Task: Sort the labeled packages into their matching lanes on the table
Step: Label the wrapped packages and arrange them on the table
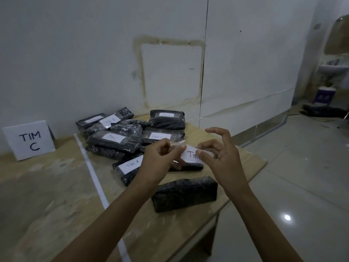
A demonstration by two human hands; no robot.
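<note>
A white paper label (pixel 189 154) reading "Tim" hangs above the table, with clear tape at its left end. My left hand (pixel 160 157) pinches the taped left end and my right hand (pixel 221 152) pinches the right end, its other fingers spread. Below them lies a black wrapped package (pixel 186 193) with no label showing. A heap of black packages (pixel 130 135) with white labels, some reading "Tim A" and "Tim C", fills the back of the table. A white sign "TIM C" (pixel 30 140) stands at the far left.
A white tape line (pixel 94 176) runs front to back across the wooden table (pixel 56 186), dividing the sign's lane from the pile. The table's right edge drops to a tiled floor (pixel 302 186). A white wall stands close behind.
</note>
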